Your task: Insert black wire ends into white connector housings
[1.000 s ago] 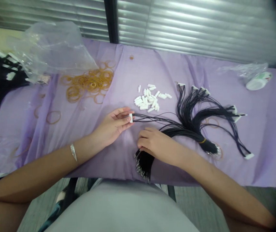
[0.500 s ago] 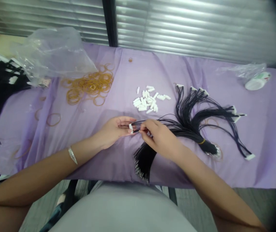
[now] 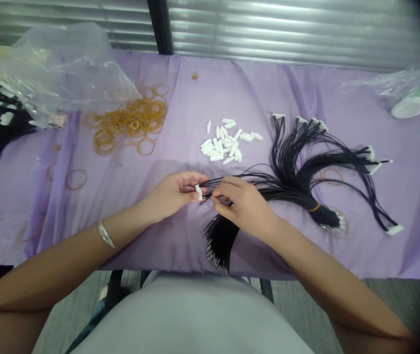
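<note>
Pinching white connector [image 3: 198, 192] in left hand [image 3: 175, 194], at near-centre of purple cloth [image 3: 180, 246]. Right hand [image 3: 241, 199] just right of it, finger and thumb narrowed on a thin black wire [image 3: 207, 197]; can't tell if its tip is seated. Several wires already run from this connector, so it looks part filled. Done, apparently: wired connectors [image 3: 394, 229] fanned out on the right. Left, by the look of it: loose connectors [image 3: 226, 142] piled on the far side, plus metal-tipped wire bundle [image 3: 224, 241] at the near edge. Exact counts unclear.
</note>
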`<action>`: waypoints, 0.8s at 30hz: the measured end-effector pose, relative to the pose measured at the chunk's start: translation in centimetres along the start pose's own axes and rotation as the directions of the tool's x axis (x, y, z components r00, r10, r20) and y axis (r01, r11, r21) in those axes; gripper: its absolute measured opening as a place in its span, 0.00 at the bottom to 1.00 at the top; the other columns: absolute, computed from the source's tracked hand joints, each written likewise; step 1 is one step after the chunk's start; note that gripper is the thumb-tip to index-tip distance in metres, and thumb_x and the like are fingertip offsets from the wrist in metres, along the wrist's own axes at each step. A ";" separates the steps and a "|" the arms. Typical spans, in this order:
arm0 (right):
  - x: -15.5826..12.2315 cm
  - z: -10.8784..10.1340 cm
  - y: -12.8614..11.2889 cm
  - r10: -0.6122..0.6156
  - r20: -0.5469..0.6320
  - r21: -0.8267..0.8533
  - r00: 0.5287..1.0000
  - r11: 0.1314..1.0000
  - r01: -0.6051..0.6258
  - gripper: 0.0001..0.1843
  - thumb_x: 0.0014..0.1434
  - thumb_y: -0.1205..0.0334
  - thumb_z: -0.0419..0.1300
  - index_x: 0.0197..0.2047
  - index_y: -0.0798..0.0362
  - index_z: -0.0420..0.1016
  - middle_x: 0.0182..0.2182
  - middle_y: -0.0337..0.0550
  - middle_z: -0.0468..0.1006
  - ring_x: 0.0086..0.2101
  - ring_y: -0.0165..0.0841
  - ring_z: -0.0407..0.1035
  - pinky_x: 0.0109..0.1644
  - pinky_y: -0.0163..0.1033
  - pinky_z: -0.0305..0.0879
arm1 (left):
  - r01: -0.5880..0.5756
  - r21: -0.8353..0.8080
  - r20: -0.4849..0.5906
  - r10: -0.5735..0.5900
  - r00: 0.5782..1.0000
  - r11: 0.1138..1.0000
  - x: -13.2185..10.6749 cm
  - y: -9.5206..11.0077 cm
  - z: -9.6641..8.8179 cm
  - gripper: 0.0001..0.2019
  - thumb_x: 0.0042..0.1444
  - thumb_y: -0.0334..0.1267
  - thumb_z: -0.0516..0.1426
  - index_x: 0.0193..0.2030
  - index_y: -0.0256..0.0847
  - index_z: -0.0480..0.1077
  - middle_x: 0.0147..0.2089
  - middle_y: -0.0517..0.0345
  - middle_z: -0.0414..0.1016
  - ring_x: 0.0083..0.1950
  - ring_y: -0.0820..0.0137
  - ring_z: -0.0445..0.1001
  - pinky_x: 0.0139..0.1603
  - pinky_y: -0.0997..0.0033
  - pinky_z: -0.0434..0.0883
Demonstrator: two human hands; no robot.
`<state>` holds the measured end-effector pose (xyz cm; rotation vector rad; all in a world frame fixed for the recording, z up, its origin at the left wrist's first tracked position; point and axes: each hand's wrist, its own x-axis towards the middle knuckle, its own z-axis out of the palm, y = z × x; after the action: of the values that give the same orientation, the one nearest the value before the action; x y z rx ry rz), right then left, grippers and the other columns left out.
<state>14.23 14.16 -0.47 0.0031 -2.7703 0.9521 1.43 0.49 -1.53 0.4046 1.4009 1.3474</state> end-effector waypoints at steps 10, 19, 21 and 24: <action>0.0 -0.2 -0.6 -0.187 -0.009 -0.259 0.982 0.949 0.178 0.09 0.58 0.68 0.51 0.29 0.60 0.70 0.26 0.45 0.68 0.32 0.32 0.60 0.40 0.39 0.60 | -0.030 0.052 0.026 0.028 0.999 0.998 0.1 0.0 0.1 0.18 0.46 0.26 0.60 0.47 0.35 0.69 0.39 0.54 0.77 0.41 0.71 0.74 0.44 0.73 0.68; 0.4 0.0 0.4 -0.167 0.044 -0.149 0.985 0.974 0.172 0.09 0.59 0.68 0.50 0.32 0.59 0.70 0.28 0.45 0.67 0.32 0.32 0.59 0.39 0.38 0.60 | 0.002 0.070 0.031 -0.004 1.000 0.998 0.0 0.1 0.1 0.20 0.46 0.24 0.58 0.48 0.34 0.70 0.40 0.54 0.77 0.41 0.72 0.74 0.45 0.74 0.68; 0.3 0.3 0.5 -0.169 0.029 -0.149 0.985 0.974 0.172 0.09 0.59 0.68 0.50 0.33 0.59 0.70 0.28 0.45 0.67 0.31 0.32 0.59 0.39 0.38 0.60 | 0.008 0.044 0.015 -0.008 1.000 0.999 0.0 -0.1 0.1 0.19 0.45 0.24 0.59 0.47 0.34 0.70 0.40 0.54 0.77 0.40 0.72 0.74 0.44 0.74 0.68; 0.3 1.0 0.7 -0.191 -0.022 -0.138 0.981 0.973 0.186 0.09 0.59 0.68 0.50 0.31 0.60 0.70 0.26 0.45 0.67 0.30 0.31 0.58 0.38 0.38 0.60 | 0.028 -0.008 -0.001 -0.028 1.000 1.000 0.2 -0.2 0.0 0.19 0.44 0.24 0.60 0.46 0.34 0.71 0.38 0.55 0.77 0.39 0.73 0.75 0.42 0.75 0.69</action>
<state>13.70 14.11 -1.60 0.2226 -2.7368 0.7090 1.45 0.57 -1.78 0.3775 1.3971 1.3305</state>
